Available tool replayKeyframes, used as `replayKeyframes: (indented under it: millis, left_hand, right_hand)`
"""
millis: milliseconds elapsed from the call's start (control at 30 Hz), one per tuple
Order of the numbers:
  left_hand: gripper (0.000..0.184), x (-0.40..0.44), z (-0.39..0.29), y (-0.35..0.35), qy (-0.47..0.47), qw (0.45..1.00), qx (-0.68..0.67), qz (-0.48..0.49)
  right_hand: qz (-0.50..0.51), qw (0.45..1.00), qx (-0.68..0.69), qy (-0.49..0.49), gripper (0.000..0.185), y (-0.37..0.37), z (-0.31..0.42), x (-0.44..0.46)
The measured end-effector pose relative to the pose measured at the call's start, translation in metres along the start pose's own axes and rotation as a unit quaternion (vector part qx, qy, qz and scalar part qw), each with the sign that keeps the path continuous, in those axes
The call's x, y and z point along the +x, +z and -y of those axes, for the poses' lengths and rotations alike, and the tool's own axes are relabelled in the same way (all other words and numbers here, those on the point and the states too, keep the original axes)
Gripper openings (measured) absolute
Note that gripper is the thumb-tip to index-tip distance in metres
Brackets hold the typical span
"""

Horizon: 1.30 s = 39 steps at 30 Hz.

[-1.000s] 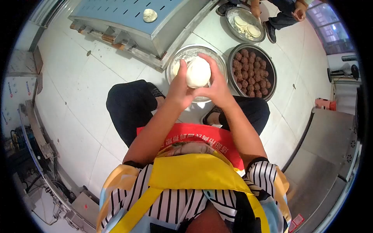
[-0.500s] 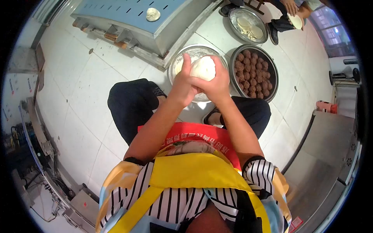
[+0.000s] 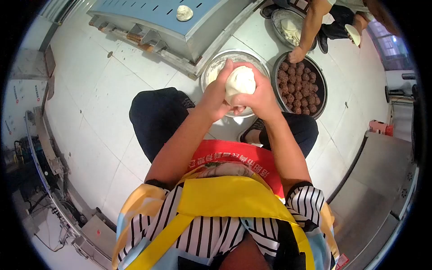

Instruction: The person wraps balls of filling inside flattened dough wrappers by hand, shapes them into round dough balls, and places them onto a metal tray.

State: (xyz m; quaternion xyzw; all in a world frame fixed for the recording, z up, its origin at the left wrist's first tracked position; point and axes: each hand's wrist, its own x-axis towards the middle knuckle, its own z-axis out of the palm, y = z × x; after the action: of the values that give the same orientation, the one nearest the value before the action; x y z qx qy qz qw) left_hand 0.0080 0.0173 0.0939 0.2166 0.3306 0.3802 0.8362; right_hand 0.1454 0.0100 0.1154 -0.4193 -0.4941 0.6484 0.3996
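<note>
A smooth white dough ball [image 3: 240, 84] is cupped between my two hands, above a wide metal bowl [image 3: 211, 60] dusted with flour. My left hand [image 3: 214, 100] wraps its left side, with the thumb pointing up along it. Around the right side curls my right hand [image 3: 262, 96], its thumb pressed across the lower front of the dough. Some fingertips show beneath the ball; the others are hidden behind it. Paler dough lies in the bowl, mostly covered by my hands.
To the right stands a dark-rimmed tub [image 3: 322, 90] of brown filling balls [image 3: 299, 90]. A co-worker's hand [image 3: 297, 54] reaches to its edge; their other hand holds a flat dough disc [image 3: 353, 34]. Behind is a bowl of dough discs [image 3: 290, 30]. A shaped dough piece [image 3: 184, 13] rests on the blue-topped counter [image 3: 148, 18].
The co-worker's arm has come down to the tub of filling balls. Between my hands the dough ball has turned, and my right thumb now lies over its lower front.
</note>
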Motion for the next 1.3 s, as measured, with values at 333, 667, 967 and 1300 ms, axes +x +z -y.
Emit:
replayKeyframes:
  millis: [333,667,967,1300]
  left_hand:
    - [0.069,-0.002,-0.003,0.000,-0.024,0.997,0.056,-0.039]
    - [0.069,-0.001,-0.001,-0.006,-0.002,0.999,-0.029,-0.021]
    - [0.067,0.007,0.008,-0.026,0.065,0.998,0.016,0.023]
    - [0.066,-0.006,-0.003,-0.022,0.020,1.000,0.004,-0.004]
  right_hand:
    - [-0.105,0.989,-0.096,-0.031,0.054,0.010,-0.009,0.004]
    - [-0.114,0.953,-0.251,-0.125,0.065,0.013,-0.015,0.007]
    - [-0.116,0.929,-0.309,-0.165,0.061,0.017,-0.019,0.009]
    - [-0.081,0.950,-0.247,-0.170,0.061,0.024,-0.015,0.008]
